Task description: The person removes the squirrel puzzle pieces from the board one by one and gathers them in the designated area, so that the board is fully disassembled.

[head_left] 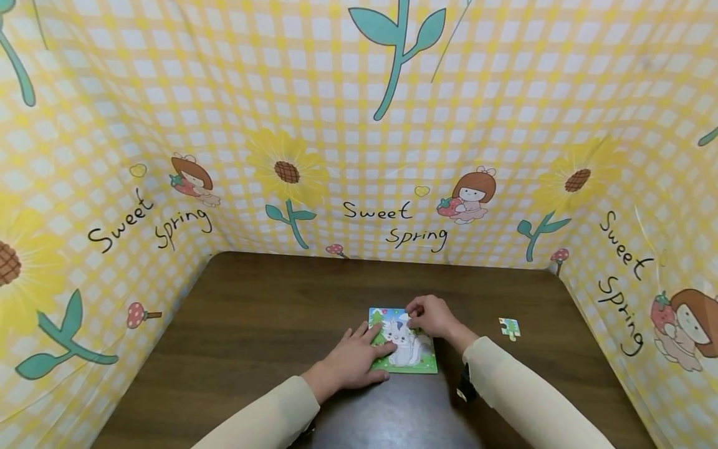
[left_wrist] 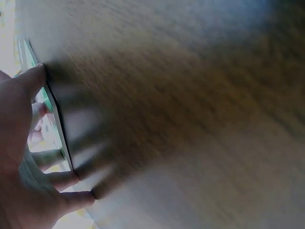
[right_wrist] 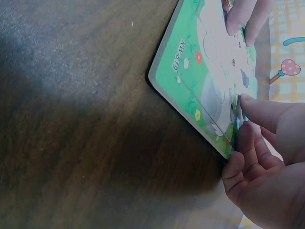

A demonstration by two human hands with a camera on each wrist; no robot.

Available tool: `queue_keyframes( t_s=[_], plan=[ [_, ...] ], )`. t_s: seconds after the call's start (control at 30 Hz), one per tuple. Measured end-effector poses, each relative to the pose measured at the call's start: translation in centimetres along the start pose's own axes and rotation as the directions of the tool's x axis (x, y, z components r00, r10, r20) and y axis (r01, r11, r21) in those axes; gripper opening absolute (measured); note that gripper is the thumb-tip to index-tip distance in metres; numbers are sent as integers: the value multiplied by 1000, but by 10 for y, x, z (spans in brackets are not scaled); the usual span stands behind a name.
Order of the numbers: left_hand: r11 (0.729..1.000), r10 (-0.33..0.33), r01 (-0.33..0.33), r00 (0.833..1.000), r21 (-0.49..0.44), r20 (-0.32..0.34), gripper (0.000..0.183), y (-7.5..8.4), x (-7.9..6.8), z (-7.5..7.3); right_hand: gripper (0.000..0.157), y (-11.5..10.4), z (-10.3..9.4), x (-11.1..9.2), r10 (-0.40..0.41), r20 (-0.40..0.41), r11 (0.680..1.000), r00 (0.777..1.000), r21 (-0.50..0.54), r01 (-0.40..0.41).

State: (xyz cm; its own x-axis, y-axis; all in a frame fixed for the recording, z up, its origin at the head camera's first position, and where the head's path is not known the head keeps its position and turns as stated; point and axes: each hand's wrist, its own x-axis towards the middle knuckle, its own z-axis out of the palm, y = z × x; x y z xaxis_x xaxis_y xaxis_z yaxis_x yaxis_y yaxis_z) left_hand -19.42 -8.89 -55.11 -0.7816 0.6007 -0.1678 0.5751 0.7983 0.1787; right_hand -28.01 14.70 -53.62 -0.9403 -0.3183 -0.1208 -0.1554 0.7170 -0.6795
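Cream sleeves (head_left: 258,415), near, lead to the left hand (head_left: 353,362), fingers (head_left: 384,350) spread over a cat jigsaw (head_left: 406,357), and right hand (head_left: 433,317), seemingly pinching a piece (right_wrist: 239,113), probably light, stiff, best edge-held.

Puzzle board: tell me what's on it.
The left hand rests on the left side of the puzzle board; the right hand is at its upper right. A printed white animal shows; whatever the hands cover is hidden.
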Motion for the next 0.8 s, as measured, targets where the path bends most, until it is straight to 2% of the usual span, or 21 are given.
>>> queue_keyframes(
  t_s=[0.27, 0.43, 0.6, 0.8],
  plan=[
    [1000, -14, 14, 1000, -1, 16, 62, 1, 1, -2, 11, 0, -5, 1, -15, 7, 999, 1000, 49, 15],
    [1000, -16, 16, 1000, -13, 25, 62, 2, -1, -4, 5, 3, -8, -1, -30, 4, 993, 1000, 115, 29],
    [1000, -18, 18, 999, -12, 33, 62, 4, -3, -5, 8, 3, -9, -5, -48, 13, 987, 999, 152, 45],
    [1000, -23, 23, 999, -11, 34, 62, 4, -3, -9, 8, 1, -8, -6, -36, -8, 989, 999, 145, 37]
  ],
)
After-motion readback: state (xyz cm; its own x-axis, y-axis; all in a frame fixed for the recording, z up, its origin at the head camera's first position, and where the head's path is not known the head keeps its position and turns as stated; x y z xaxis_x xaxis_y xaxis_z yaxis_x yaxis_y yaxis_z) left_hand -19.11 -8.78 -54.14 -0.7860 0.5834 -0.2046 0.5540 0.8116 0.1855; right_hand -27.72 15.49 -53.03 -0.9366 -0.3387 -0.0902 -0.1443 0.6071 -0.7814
